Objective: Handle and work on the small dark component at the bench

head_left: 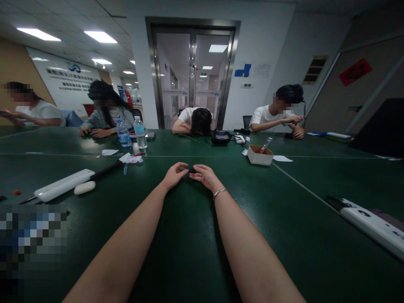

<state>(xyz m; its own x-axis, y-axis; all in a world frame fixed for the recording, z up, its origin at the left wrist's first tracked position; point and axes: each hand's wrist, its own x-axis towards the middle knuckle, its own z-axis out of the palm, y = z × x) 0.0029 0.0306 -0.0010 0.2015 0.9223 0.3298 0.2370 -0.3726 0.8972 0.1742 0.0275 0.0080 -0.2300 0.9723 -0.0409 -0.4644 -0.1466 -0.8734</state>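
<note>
Both my arms reach forward over the dark green table. A small black object, too small to name, lies between my fingertips above the tabletop. My right hand pinches it from the right, fingers curled and thumb side hidden in part. From the left, my left hand has its thumb and fingertips closed together at the object's near end. A silver bracelet circles my right wrist.
Left: two water bottles, crumpled paper, a white device and a pale oval item. Ahead: a small box and a black headset-like item. Right: a white power strip. Several people sit around the table.
</note>
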